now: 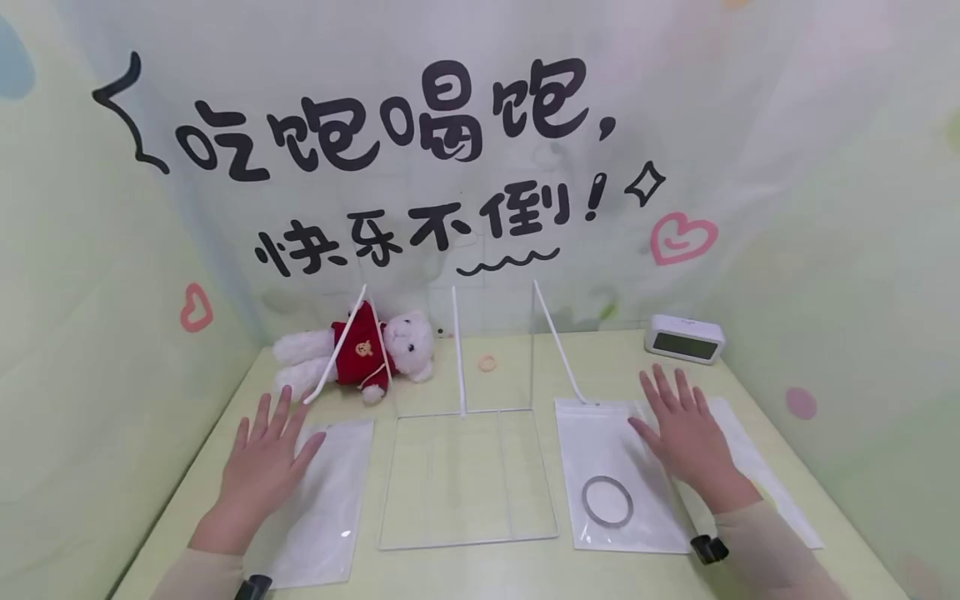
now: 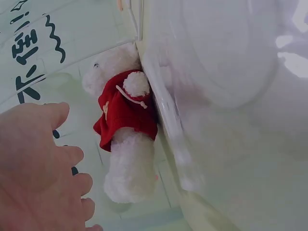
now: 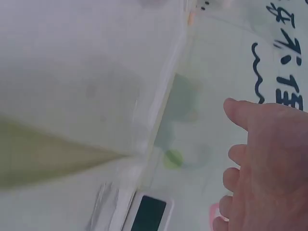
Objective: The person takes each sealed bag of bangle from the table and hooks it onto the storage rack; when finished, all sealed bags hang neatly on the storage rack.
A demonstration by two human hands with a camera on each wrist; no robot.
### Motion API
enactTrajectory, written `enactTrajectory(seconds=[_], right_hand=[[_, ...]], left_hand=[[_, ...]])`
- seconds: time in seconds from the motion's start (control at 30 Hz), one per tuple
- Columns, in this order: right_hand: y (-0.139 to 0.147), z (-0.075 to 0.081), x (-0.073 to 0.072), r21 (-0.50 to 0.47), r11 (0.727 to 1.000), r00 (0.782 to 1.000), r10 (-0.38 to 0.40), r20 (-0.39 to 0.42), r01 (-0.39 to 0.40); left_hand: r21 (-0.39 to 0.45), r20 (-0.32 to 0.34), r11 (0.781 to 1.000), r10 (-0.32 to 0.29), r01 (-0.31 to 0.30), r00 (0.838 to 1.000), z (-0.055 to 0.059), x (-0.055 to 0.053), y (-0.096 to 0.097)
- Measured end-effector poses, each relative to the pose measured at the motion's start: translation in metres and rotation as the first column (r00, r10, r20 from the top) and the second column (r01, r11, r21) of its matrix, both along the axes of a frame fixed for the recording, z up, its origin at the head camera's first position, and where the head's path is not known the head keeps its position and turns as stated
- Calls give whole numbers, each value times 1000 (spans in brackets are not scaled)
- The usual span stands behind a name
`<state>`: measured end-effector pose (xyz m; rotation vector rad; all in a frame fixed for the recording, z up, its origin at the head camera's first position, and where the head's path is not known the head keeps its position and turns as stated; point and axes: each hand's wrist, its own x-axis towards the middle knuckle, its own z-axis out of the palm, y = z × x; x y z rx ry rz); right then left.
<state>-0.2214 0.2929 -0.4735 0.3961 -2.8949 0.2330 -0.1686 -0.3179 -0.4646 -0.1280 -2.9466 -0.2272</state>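
My left hand point(image 1: 261, 467), fingers straight and spread, is over the clear plastic bag point(image 1: 326, 500) on the left side of the table. On the right, my right hand point(image 1: 690, 440) is also spread and holds nothing, above another clear plastic bag point(image 1: 622, 450). A grey ring point(image 1: 584, 500) lies on that right bag. Between the hands stands a white wire rack point(image 1: 459, 358) with slanted arms and a rectangular wire base. In the left wrist view, a plush bear point(image 2: 127, 110) in a red top appears beyond the left hand.
The plush bear lies on its side at the back left, behind one rack arm. A small orange ring point(image 1: 487, 363) lies behind the rack. At the back right sits a white digital clock point(image 1: 684, 339). Printed cloth walls point(image 1: 465, 42) enclose the table at the back and sides.
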Motion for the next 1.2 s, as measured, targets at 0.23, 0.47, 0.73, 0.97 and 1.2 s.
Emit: enactTrajectory(seconds=[0.23, 0.47, 0.73, 0.97, 1.2], right_hand=[[-54, -1, 28, 2, 987, 987, 160, -14, -160], [-93, -6, 48, -20, 920, 920, 390, -37, -391], [-106, -18, 58, -34, 860, 860, 509, -38, -510], [-106, -22, 59, -13, 859, 859, 512, -32, -512], [-103, -22, 61, -27, 854, 855, 519, -6, -519]], left_hand=[[25, 68, 1000, -5, 3, 998, -10, -8, -20], [75, 65, 996, -51, 46, 997, -14, -18, -50], [184, 100, 979, -110, 90, 989, -14, -44, -77], [265, 140, 957, -154, 113, 978, -28, -57, -99], [272, 149, 952, -187, 142, 971, -36, -70, -104]])
